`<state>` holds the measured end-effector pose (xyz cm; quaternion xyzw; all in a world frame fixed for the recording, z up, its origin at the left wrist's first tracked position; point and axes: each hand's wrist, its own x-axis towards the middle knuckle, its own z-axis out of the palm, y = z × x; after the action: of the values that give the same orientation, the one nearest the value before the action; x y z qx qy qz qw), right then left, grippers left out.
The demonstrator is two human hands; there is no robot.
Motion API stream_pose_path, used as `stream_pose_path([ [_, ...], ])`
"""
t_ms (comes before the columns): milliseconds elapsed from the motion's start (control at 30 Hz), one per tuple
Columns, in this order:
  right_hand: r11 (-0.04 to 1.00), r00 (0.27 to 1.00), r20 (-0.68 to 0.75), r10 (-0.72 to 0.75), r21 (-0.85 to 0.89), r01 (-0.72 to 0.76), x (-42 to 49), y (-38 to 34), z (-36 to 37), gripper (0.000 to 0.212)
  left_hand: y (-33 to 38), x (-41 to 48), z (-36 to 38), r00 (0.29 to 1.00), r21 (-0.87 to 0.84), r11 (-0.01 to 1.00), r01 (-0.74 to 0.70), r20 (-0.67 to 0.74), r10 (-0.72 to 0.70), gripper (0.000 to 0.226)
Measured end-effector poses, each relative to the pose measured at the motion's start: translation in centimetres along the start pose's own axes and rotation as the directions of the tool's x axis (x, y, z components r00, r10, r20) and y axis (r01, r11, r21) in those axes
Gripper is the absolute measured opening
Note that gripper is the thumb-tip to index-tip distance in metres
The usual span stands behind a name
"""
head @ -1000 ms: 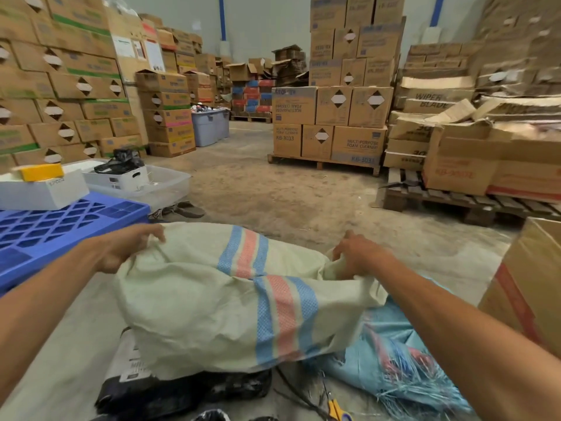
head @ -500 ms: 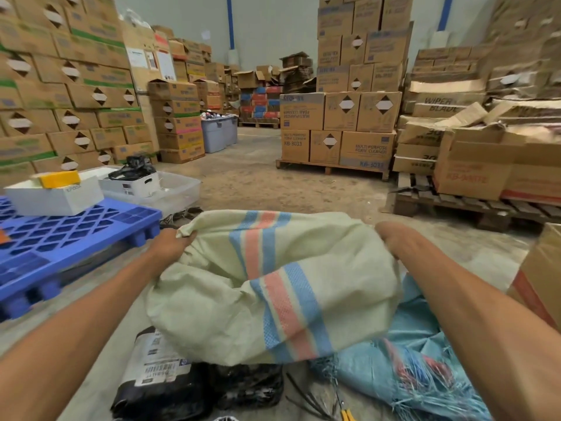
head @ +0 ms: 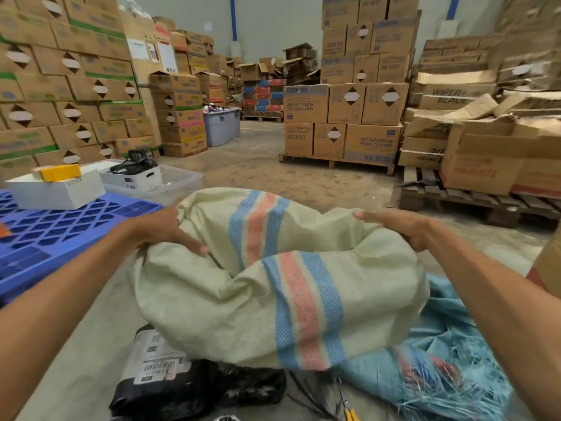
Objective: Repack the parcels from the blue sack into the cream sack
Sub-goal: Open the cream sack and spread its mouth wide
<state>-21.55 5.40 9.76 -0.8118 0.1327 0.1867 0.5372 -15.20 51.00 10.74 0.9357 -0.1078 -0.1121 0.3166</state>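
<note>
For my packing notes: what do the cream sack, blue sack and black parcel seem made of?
The cream sack looks like matt woven plastic, perhaps polypropylene: a grid weave shows in its stripes. The blue sack seems similar; its edge frays into loose flat strands. The black parcel appears wrapped in wrinkled, slightly glossy plastic film, with a paper label.

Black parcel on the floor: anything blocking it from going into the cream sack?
Only the cream sack itself: its body drapes over the far end of the black parcel, and the left hand and right hand both grip its rim. Nothing else visible.
</note>
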Motion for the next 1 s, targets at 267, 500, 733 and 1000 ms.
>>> stream_pose_path([
  [267, 0.785, 0.895, -0.343, -0.284, -0.619, 0.011, 5.0, -5.6, 3.6, 0.088, -4.6, 2.1, -1.7, 0.634, 0.748, 0.66, 0.064, -0.541, 0.552, 0.052],
  [500, 0.483, 0.516, -0.54, -0.665, -0.838, -0.254, 11.4, -11.8, 7.9, 0.065, -7.7, 6.0, -8.8, 0.604, 0.548, 0.802, 0.238, -0.73, 0.319, 0.027],
  [733, 0.324, 0.576, -0.486, -0.658, -0.873, -0.366, 15.6, -18.7, 13.0, 0.025, -11.6, 7.9, -12.1, 0.629, 0.267, 0.923, 0.278, -0.777, 0.035, 0.03],
  [1000, 0.287, 0.676, -0.452, -0.582, -0.892, -0.349, 26.6, -13.7, 17.6, 0.011, -21.0, 14.9, -5.8, 0.798, 0.226, 0.905, 0.36, -0.578, -0.172, 0.035],
])
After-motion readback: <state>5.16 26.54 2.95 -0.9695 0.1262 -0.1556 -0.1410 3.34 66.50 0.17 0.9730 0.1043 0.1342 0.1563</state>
